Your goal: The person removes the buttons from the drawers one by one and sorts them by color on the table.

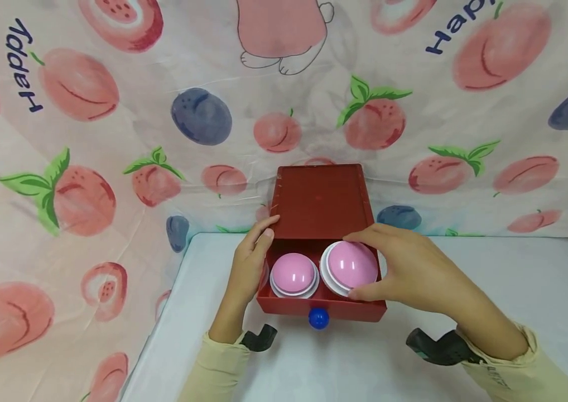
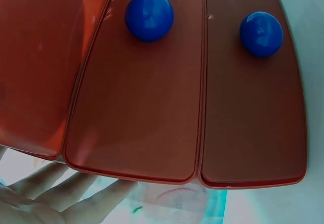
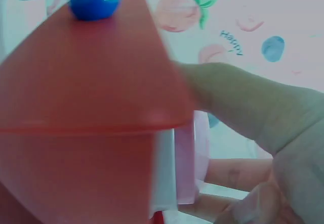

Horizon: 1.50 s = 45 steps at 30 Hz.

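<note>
A red drawer cabinet [image 1: 321,201] stands against the patterned cloth, with one drawer [image 1: 284,306] pulled out toward me by its blue knob side. Inside that drawer sit two round jars with glossy pink domes and white rims, a smaller pink jar [image 1: 294,273] on the left and a larger pink jar [image 1: 351,265] on the right. My right hand [image 1: 409,268] grips the larger jar between thumb and fingers, and this jar leans slightly. Along the cabinet's left side rests my left hand [image 1: 250,259], its fingers extended; the left wrist view shows straight fingers [image 2: 76,198] beside the cabinet.
Blue knobs [image 2: 149,16] stick out from the drawer fronts. A white tabletop [image 1: 203,268] lies under the cabinet. Behind it hangs a fruit-printed cloth [image 1: 234,156]. Black camera mounts [image 1: 439,347] sit at both wrists.
</note>
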{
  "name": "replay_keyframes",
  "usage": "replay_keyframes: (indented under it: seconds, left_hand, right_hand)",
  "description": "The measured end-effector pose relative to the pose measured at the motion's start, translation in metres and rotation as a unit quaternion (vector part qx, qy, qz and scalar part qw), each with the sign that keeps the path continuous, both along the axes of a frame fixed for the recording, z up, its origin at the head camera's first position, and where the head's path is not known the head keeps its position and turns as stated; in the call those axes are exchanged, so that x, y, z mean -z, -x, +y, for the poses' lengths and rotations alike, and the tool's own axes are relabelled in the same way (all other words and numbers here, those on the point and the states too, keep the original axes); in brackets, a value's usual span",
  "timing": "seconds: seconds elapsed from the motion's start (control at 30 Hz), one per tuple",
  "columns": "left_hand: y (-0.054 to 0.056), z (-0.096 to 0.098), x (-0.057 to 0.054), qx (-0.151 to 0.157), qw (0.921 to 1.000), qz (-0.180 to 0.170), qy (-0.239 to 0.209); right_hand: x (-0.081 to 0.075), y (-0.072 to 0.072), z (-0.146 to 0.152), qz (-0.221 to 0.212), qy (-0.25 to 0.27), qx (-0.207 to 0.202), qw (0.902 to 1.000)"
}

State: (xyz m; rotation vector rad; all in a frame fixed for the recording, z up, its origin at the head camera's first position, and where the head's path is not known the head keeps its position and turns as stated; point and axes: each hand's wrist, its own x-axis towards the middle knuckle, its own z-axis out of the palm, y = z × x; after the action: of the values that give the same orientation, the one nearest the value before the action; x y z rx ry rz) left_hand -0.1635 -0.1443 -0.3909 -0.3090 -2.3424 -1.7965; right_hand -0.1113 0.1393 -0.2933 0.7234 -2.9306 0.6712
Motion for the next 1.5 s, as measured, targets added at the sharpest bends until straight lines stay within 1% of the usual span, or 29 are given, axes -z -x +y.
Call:
replay_keyframes:
  seconds: [0.17,0.37,0.5,0.7,0.77,0.87,1.0,1.1,1.33,1.5]
  left_hand:
    - [-0.001,0.001,-0.001,0.003,1.0,-0.003,0.0]
    - [-0.002,0.0,-0.001,-0.005,1.0,-0.004,0.002]
    - [-0.001,0.0,-0.001,-0.001,1.0,-0.004,-0.001]
    - [-0.001,0.001,-0.001,0.001,1.0,-0.003,-0.001]
    - [-0.001,0.001,0.0,-0.001,1.0,-0.003,0.0]
    - [-0.001,0.0,0.0,-0.002,1.0,-0.002,-0.001]
    - [-0.001,0.0,0.0,0.001,1.0,-0.004,-0.003]
    - [-0.001,0.001,0.0,0.002,1.0,-0.005,-0.003]
    - [-0.001,0.002,-0.002,0.0,1.0,0.0,-0.001]
    - [-0.001,0.001,-0.001,0.001,1.0,0.002,-0.005]
  right_hand:
    - [-0.009,-0.006,0.005,0.026,0.012,0.02,0.9994]
    - [-0.015,-0.01,0.02,0.063,0.053,0.034,0.996]
    - [-0.013,-0.008,0.034,0.084,0.075,0.061,0.9917]
    - [-0.002,0.0,0.058,0.068,0.111,0.115,0.9847]
    - [0.003,0.003,0.065,0.06,0.12,0.135,0.9818]
    - [0.013,0.01,0.075,0.056,0.119,0.157,0.9787]
    - [0.028,0.017,0.085,0.046,0.117,0.175,0.9766]
    - [0.043,0.023,0.092,0.035,0.125,0.181,0.975]
    - [0.085,0.037,0.099,0.03,0.138,0.171,0.9751]
    - [0.114,0.046,0.1,0.003,0.13,0.177,0.9756]
